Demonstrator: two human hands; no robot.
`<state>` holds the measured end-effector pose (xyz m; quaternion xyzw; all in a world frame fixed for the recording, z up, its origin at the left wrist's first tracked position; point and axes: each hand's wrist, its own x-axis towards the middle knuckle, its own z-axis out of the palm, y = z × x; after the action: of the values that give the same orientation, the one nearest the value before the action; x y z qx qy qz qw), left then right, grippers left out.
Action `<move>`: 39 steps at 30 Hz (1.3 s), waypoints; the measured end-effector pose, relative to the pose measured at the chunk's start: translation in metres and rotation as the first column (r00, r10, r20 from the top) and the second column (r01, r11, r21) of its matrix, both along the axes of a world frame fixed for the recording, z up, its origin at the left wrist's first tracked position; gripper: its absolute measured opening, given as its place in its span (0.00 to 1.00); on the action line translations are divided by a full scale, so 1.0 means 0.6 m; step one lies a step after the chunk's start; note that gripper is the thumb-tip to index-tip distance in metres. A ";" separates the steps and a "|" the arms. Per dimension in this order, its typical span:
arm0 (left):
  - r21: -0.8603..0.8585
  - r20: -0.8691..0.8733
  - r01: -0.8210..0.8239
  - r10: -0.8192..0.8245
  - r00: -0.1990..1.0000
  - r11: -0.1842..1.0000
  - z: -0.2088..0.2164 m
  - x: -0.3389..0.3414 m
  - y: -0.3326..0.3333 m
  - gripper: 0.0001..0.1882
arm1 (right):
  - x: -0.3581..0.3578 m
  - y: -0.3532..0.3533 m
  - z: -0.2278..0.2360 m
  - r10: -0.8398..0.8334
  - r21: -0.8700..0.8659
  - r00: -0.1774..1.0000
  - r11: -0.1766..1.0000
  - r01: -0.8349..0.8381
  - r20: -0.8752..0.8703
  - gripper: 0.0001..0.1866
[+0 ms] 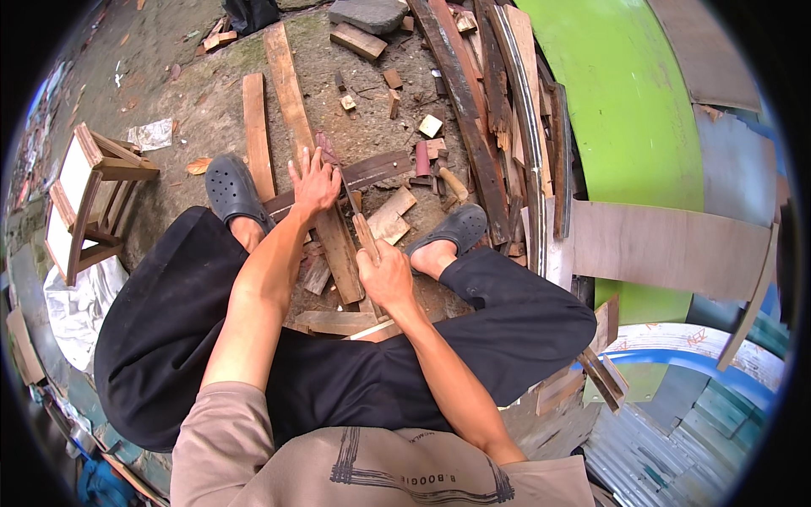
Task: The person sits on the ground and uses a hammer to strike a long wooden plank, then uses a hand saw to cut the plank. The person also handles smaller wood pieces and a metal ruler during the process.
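A long brown plank (289, 89) runs away from me between my feet and lies across a darker board (376, 169). My left hand (315, 184) rests on top of the plank, fingers stretched out and apart. Just to its right, my right hand (387, 276) is closed around the wooden handle (365, 237) of a long, thin-bladed tool. Its blade (345, 188) points away from me along the plank's right edge, close beside my left hand. The exact kind of blade is hard to make out, and part of it is hidden near the left fingers.
Small wood offcuts (391, 215) and blocks (431, 127) litter the ground between my feet. Long boards (473, 118) are heaped to the right, beside a green panel (625, 101). A small wooden stool (91, 193) lies at the left. A grey stone (368, 14) sits at the far side.
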<state>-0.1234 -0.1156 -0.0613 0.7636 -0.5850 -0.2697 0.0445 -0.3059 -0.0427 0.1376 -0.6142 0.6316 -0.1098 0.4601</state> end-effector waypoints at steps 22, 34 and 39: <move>-0.011 0.045 -0.016 0.016 0.999 1.000 -0.011 0.003 0.009 0.24 | -0.070 0.092 0.108 0.051 0.058 0.999 0.997 -0.051 0.003 0.13; -0.049 0.067 0.011 -0.007 0.998 0.999 -0.022 0.003 0.006 0.25 | -0.013 0.039 0.026 -0.013 0.063 0.999 0.998 0.010 0.040 0.17; -0.041 0.054 -0.002 0.004 0.999 0.999 -0.013 0.000 0.024 0.25 | -0.053 0.091 0.088 -0.014 0.074 0.999 0.997 0.011 0.046 0.15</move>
<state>-0.1237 -0.1010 -0.0693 0.7705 -0.5901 -0.2369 0.0446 -0.3379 0.0121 0.1901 -0.5902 0.6282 -0.1035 0.4963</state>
